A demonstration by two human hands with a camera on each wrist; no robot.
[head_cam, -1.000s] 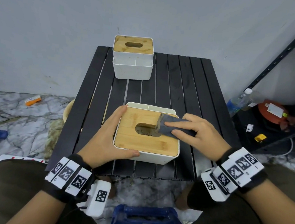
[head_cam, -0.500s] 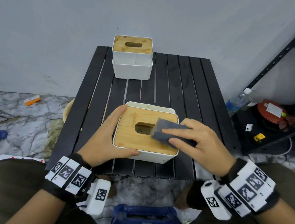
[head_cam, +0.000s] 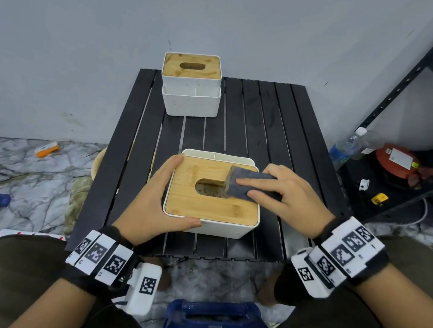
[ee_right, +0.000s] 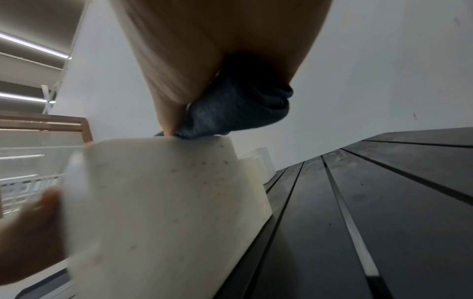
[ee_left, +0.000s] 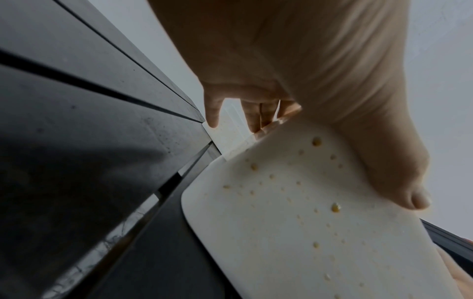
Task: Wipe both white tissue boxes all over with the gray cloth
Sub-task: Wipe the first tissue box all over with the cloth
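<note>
Black slatted table [head_cam: 264,131] stands against a gray wall, on a marbled floor. Near tissue box [head_cam: 212,207], white with a bamboo lid, sits at the table's front edge. Far tissue box [head_cam: 191,84], same type, stands at the rear edge, well apart from the first.

Left hand [head_cam: 155,200] braces the near box at its left front corner: fingers extended straight along the left wall, thumb laid along the front top edge. The left wrist view confirms the thumb [ee_left: 399,182] pressed flat on the speckled white side and the fingers reaching down the adjoining face, uncurled.

Right hand [head_cam: 290,195] comes in from the right, wrist low and raised off the table, palm down over the lid's right rear part. It holds the gray cloth [head_cam: 245,184], folded into a pad, with fingers laid over the top and the thumb underneath. The cloth's leading edge lies at the right end of the lid slot, in contact with the bamboo. In the right wrist view the cloth [ee_right: 238,113] bunches beneath the palm, touching the box's top rim.

Blue container [head_cam: 213,321] lies on the floor between the knees.
</note>
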